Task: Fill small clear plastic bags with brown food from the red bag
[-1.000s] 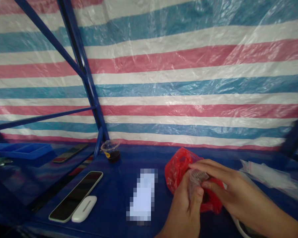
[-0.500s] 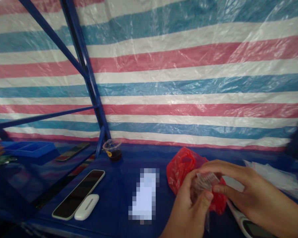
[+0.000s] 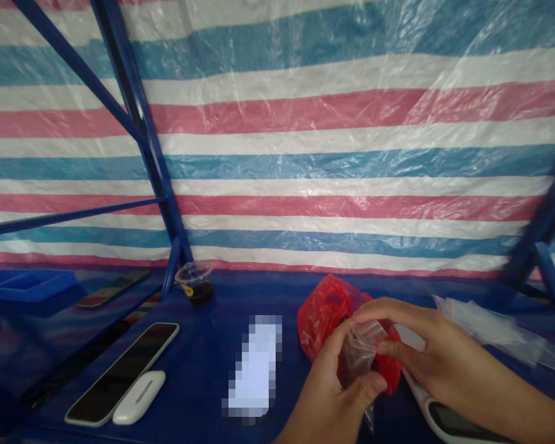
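A small clear plastic bag [image 3: 361, 346] is held between both hands, its crumpled film showing between the fingers. My left hand [image 3: 335, 382] grips it from the left, with the thumb across its lower part. From the right, my right hand [image 3: 411, 336] pinches its upper edge between thumb and fingers. What the bag contains, if anything, I cannot make out. Just behind the hands lies a red plastic bag [image 3: 319, 314] with a loop handle, partly hidden by them. Under my right forearm a white device with a dark display [image 3: 460, 422] shows in part.
Several flat clear bags [image 3: 494, 330] lie at the right. Leftward on the blue table are a blurred-out pale rectangle [image 3: 255, 367], a white earbud case [image 3: 139, 398], a phone [image 3: 124, 373] and a lidded cup [image 3: 197, 283]. A blue tray [image 3: 41, 287] and another phone [image 3: 113, 290] sit farther left.
The view has shifted to the right, so everything sits farther left. More of the clear bag's film shows between my fingers. A person's hand at the far left has gone out of view.
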### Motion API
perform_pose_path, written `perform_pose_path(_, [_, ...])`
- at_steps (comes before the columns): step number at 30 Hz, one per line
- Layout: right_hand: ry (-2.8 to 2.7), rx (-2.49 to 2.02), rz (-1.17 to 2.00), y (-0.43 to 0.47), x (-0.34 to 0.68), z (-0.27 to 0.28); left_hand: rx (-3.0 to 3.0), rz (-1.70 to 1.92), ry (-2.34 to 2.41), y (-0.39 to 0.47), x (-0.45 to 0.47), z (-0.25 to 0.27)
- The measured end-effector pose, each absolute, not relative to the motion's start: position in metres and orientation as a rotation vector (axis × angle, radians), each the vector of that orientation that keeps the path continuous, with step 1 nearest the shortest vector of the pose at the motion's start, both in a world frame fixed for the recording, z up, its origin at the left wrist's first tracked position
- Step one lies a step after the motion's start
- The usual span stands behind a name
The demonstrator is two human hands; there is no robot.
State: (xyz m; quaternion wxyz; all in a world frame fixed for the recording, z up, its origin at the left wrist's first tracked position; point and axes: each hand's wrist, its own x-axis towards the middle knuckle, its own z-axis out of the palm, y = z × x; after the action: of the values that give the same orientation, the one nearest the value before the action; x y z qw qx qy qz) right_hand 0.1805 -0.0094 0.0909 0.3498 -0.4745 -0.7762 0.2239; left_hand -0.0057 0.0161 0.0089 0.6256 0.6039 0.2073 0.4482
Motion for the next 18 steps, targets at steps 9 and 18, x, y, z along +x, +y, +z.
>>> perform_pose_path(9, [-2.061, -1.195, 0.535, -0.007, 0.176, 0.085, 1.439, 1.019, 0.614, 0.02, -0.007, 0.012])
perform_pose_path(18, [-1.99, -1.248, 0.669, -0.01, 0.177, 0.08, 1.584, 1.055, 0.762, 0.016, -0.013, 0.021])
